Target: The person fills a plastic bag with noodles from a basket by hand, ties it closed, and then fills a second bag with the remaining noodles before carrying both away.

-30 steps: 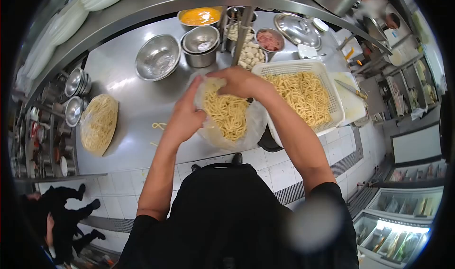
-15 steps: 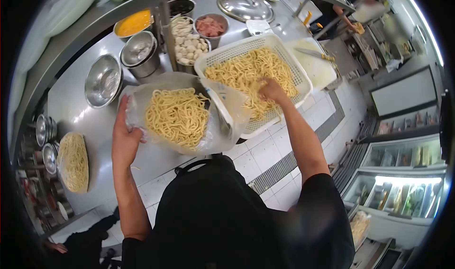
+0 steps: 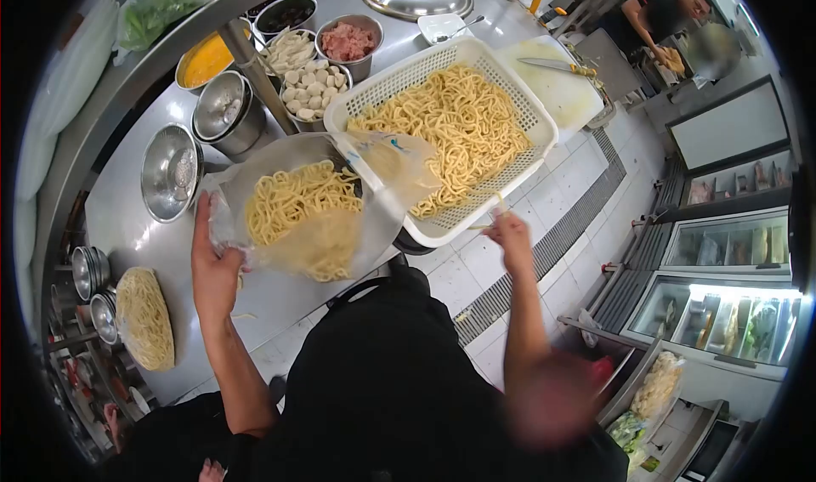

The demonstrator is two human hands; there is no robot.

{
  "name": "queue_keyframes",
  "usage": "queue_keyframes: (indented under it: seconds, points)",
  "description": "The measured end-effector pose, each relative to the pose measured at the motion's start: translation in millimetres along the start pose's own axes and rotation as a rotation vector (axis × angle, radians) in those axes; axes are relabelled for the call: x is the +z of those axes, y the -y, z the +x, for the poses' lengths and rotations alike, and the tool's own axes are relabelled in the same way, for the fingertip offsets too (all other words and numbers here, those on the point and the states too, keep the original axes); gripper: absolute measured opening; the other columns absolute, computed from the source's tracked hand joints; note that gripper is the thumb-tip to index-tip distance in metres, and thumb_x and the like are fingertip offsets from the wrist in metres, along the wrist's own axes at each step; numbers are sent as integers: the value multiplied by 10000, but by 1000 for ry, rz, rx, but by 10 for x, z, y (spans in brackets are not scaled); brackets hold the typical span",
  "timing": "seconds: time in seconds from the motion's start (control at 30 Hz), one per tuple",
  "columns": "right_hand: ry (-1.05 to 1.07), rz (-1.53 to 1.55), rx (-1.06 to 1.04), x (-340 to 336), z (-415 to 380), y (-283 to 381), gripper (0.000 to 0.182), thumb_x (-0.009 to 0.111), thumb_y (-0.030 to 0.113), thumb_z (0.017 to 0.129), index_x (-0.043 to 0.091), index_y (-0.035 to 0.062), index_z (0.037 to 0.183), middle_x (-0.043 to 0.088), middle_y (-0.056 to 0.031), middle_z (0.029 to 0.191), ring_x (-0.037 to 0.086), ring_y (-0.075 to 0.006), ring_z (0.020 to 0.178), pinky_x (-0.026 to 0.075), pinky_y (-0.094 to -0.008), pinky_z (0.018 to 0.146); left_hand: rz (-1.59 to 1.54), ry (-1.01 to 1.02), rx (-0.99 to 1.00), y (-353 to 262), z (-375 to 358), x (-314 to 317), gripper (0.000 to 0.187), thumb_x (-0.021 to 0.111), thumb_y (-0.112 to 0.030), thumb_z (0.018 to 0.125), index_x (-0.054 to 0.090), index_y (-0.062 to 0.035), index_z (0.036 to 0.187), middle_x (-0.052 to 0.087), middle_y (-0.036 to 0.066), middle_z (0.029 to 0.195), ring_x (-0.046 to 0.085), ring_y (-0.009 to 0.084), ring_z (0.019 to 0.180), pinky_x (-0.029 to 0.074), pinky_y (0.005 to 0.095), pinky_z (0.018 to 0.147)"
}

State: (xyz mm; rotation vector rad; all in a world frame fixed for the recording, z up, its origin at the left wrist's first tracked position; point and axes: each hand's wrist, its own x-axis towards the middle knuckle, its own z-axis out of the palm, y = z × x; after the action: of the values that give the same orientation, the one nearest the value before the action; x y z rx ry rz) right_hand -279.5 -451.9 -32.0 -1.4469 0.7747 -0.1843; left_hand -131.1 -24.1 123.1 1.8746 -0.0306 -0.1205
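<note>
My left hand (image 3: 216, 269) grips the left edge of a clear plastic bag (image 3: 387, 214), its thumb and fingers closed on the film. Inside the bag lies a heap of thick yellow noodles (image 3: 293, 201), partly covered by a fold of plastic. To the right, a white perforated basket (image 3: 544, 133) holds more loose noodles (image 3: 463, 112), and the bag's right flap drapes over its near left side. My right hand (image 3: 512, 235) is just outside the basket's front rim, fingers pinched, with thin strands of noodle showing at the fingertips.
Steel bowls (image 3: 170, 172) stand left of the bag, beside a wrapped noodle bundle (image 3: 144, 319). Pots of minced meat (image 3: 347, 42) and pale balls (image 3: 314, 93) are behind, under a metal rail. A knife (image 3: 552, 65) lies on a cutting board (image 3: 544, 95). Another person (image 3: 650, 23) works far right.
My right hand has come out of the basket noodles towards me, past the front rim. A fold of the bag now covers the near part of its noodles. The view has shifted slightly.
</note>
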Motion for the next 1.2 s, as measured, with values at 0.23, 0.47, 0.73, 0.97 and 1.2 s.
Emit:
queue_keyframes:
  seconds: [0.23, 0.47, 0.73, 0.97, 1.2]
  points:
    - [42, -134, -344, 72, 390, 1949, 309, 577, 312, 953, 563, 65, 767, 491, 40, 716, 495, -55, 665, 531, -258, 712, -36, -3, 85, -12, 8, 16, 861, 407, 110, 704, 229, -108, 1517, 363, 113, 1498, 616, 123, 860, 508, 225, 598]
    - [296, -511, -267, 728, 1583, 2153, 364, 628, 394, 892, 634, 31, 908, 614, -43, 848, 590, -179, 758, 531, -343, 796, -28, -37, 14, -167, -96, 119, 863, 399, 137, 709, 228, -111, 1518, 413, 123, 1455, 615, 145, 910, 508, 229, 594]
    - [139, -1378, -271, 1050, 2345, 1356, 1021, 785, 552, 635, 342, 173, 1473, 200, -287, 1522, 372, -402, 1342, 359, -428, 1087, -19, -54, -106, -286, -248, 387, 886, 402, 162, 698, 223, -118, 1520, 389, 150, 1478, 600, 127, 841, 493, 235, 590]
    - [18, -1552, -347, 1159, 2187, 1328, 928, 826, 371, 646, 369, 220, 1439, 375, -255, 1412, 479, -451, 1213, 449, -483, 990, -1, -92, -178, -310, -272, 487, 911, 411, 165, 681, 219, -124, 1522, 324, 145, 1521, 512, 80, 678, 472, 222, 574]
    - [454, -606, -265, 848, 2897, 1195, 597, 691, 94, 779, 468, 61, 1332, 637, -177, 1076, 658, -306, 935, 547, -461, 770, 3, -50, -161, -244, -325, 473, 918, 410, 162, 683, 219, -149, 1525, 303, 137, 1533, 545, 93, 742, 481, 226, 586]
